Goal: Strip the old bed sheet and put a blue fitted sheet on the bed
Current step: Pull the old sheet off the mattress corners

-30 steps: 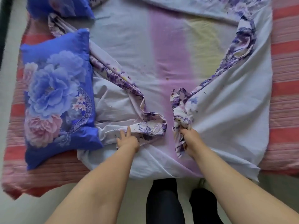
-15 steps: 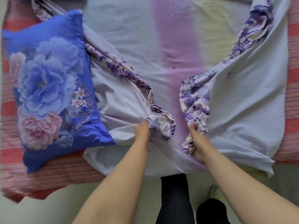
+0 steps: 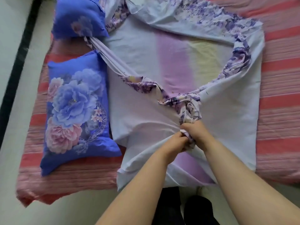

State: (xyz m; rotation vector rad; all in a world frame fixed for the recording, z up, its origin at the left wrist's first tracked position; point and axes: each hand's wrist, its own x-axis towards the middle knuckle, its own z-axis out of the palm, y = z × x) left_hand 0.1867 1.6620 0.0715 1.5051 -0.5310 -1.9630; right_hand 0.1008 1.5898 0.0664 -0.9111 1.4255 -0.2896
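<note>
1. Gripping the same gathered knot of cloth, the left hand (image 3: 176,142) and the right hand (image 3: 197,133) meet just in front of the person, fingers of both curled tight around a bunch of the old bed sheet (image 3: 142,114).
2. From the hands, two folded-in edges of the sheet, printed with purple flowers, run outward: one toward the left, one curving up the right side.
3. The sheet's pale underside faces up, with a pink and a yellow stripe down its middle, and it lies heaped in the centre of the bed.
4. A red-and-pink striped mattress (image 3: 282,88) shows bare around the sheet.
5. A blue floral pillow (image 3: 74,114) lies on the mattress at left, touching the sheet's edge.
6. A second blue pillow (image 3: 78,18) rests at the far left corner, on a stretched strand of sheet.
</note>
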